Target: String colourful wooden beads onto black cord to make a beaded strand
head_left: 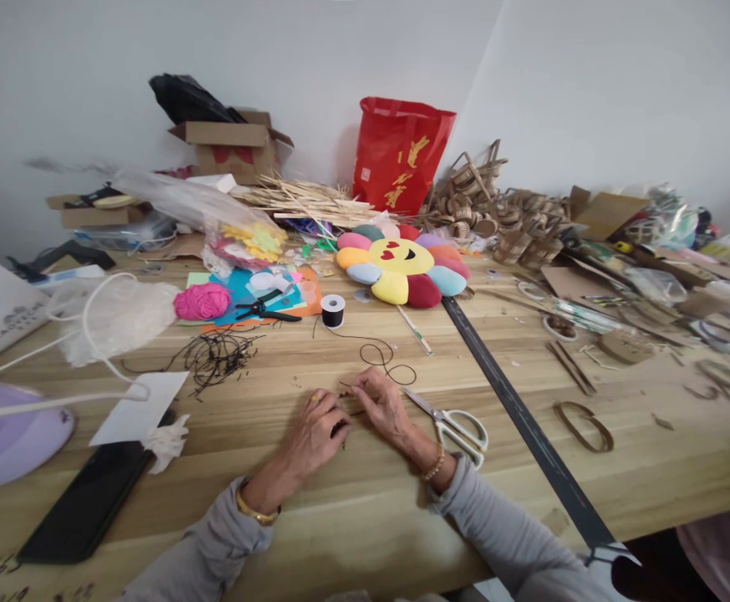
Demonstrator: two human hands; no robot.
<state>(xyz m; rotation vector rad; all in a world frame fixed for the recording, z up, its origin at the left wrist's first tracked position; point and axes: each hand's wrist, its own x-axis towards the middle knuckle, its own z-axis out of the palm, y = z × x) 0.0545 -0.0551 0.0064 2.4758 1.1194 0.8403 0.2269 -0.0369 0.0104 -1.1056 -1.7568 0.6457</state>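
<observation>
My left hand [319, 431] is closed near the middle of the table, its fingers curled round a small dark beaded cord [338, 428] that is partly hidden. Close on its right, my right hand [382, 405] pinches a thin dark cord between thumb and fingers. Beyond the hands, loops of black cord [395, 370] lie on the wood, near a white spool [333, 311] wound with black cord. Scissors [461, 428] with white handles rest just right of my right wrist. A tangle of black cord pieces [219, 358] lies to the left.
A black phone [85, 502], white paper [142, 407] and a crumpled tissue [167, 443] lie at left. Farther back are black pliers [266, 312], pink yarn [202, 301] and a flower cushion [402, 266]. A dark strip [515, 401] crosses the table at right.
</observation>
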